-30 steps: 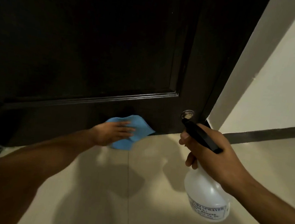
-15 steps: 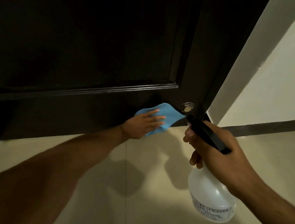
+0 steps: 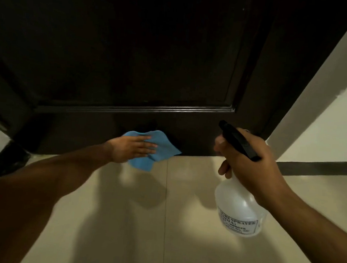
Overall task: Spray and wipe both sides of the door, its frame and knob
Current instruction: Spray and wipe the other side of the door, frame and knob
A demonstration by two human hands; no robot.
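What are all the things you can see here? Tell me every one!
door: one, dark brown, upright ahead, filling the top
cloth: one, blue, flat against the door's bottom rail
spray bottle: one, clear with black head, on the right above the floor
floor: cream tiles, below
wall: cream with a dark baseboard, right of the door
left hand: one, fingers straight, presses the cloth on the door
right hand: one, grips the spray bottle's neck
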